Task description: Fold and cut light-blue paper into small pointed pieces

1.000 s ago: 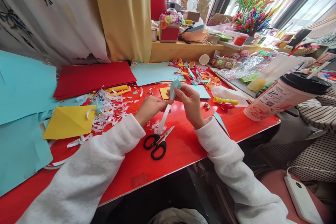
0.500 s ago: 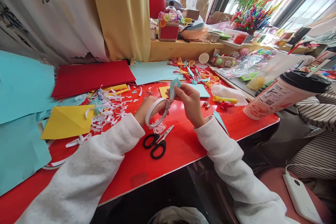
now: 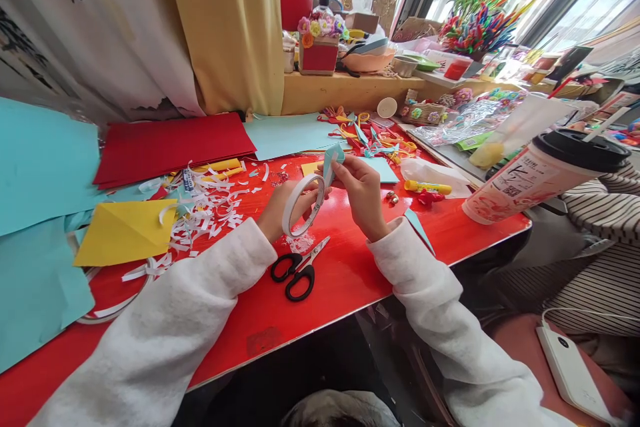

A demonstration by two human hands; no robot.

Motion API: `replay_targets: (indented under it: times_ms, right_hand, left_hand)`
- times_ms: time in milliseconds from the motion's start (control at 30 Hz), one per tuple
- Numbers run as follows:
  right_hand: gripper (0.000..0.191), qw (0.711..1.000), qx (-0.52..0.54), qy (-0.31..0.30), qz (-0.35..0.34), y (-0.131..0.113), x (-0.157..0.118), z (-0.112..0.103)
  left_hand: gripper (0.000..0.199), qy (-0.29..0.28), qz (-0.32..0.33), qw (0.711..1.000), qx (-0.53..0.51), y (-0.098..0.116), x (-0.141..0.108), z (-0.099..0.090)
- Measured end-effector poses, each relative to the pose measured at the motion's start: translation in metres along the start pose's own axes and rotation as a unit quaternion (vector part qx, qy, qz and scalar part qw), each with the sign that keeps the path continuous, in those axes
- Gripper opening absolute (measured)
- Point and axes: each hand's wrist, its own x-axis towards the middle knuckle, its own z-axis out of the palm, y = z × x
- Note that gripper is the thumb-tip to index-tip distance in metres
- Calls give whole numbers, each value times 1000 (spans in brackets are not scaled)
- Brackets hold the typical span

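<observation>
My left hand [image 3: 280, 211] is closed on a white roll of tape [image 3: 289, 212], which stands on edge beside its fingers. From the roll, the tape reaches up to a small folded piece of light blue paper [image 3: 332, 159]. My right hand [image 3: 361, 195] pinches that paper between thumb and fingers. Both hands are held just above the red table [image 3: 345, 273], close together. Below them lie black-handled scissors [image 3: 300, 275] with the blades slightly apart, pointing up and right. A thin blue paper strip [image 3: 419, 229] lies by my right sleeve.
White paper scraps [image 3: 207, 210] and a yellow sheet [image 3: 125, 232] lie to the left, with red sheets [image 3: 175, 147] behind. On the right are a yellow glue stick [image 3: 427, 187] and a tall drink cup [image 3: 545, 177]. A person in striped clothing [image 3: 595, 273] sits at right.
The tape roll has shifted slightly right and up, closer to the folded blue paper. The view has moved slightly; both hands keep their hold.
</observation>
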Motion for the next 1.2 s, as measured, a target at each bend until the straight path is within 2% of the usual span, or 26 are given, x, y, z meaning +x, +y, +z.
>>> replay_targets:
  times_ms: [133, 300, 433, 667, 833, 1000, 1200]
  right_hand:
    - [21, 1000, 9, -1, 5, -2, 0, 0]
    - [19, 998, 59, -15, 14, -3, 2, 0]
    - [22, 996, 86, -25, 24, -1, 3, -1]
    - [26, 997, 74, -9, 26, -4, 1, -2]
    - [26, 996, 82, -14, 35, -6, 1, -2]
    - [24, 996, 90, -6, 15, -3, 2, -5]
    - [36, 997, 69, -20, 43, -4, 5, -5]
  left_hand:
    - [31, -19, 12, 1000, 15, 4, -5, -2]
    - [34, 7, 18, 999, 33, 7, -8, -2]
    - [37, -3, 24, 999, 23, 7, -9, -2]
    - [34, 9, 50, 998, 43, 7, -7, 0]
    - [28, -19, 8, 999, 43, 6, -7, 1]
    - [28, -35, 3, 999, 34, 6, -8, 4]
    - [32, -11, 27, 999, 27, 4, -6, 1]
